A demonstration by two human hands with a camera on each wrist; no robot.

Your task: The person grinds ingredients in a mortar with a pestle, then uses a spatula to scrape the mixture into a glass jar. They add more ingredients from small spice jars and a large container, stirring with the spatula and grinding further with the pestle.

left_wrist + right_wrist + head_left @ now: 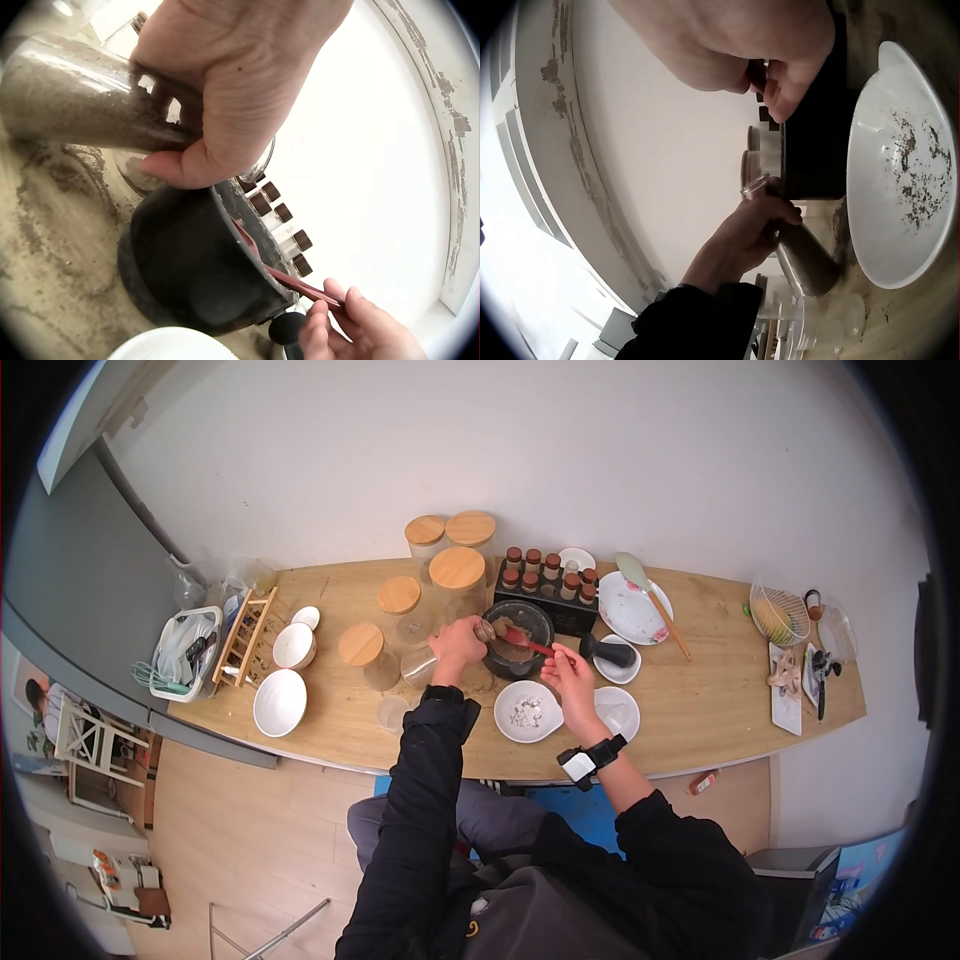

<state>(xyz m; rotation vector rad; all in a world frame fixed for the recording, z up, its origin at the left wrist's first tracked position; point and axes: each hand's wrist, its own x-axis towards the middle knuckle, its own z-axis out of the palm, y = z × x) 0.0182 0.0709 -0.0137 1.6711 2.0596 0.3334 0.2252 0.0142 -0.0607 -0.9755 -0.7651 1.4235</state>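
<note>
My left hand (458,650) grips a glass bottle (67,97) of brown powder around its neck end. The bottle tilts, and its open mouth leans at the rim of a black mortar (199,262). My right hand (572,685) pinches the handle of a red spoon (536,647), whose bowl is inside the mortar near the bottle mouth. Brown powder (513,652) lies in the mortar. In front of it stands a white bowl (870,225) with dark specks inside. A black pestle (613,653) rests on a small white dish to the right.
Wooden-lidded jars (400,596) crowd the left and back. A black rack (545,603) of brown-capped spice bottles stands behind the mortar. Further right are a floral plate (630,622) and a spatula (655,600). Several white bowls (280,702) sit at left. Spilled powder (60,217) covers the wood.
</note>
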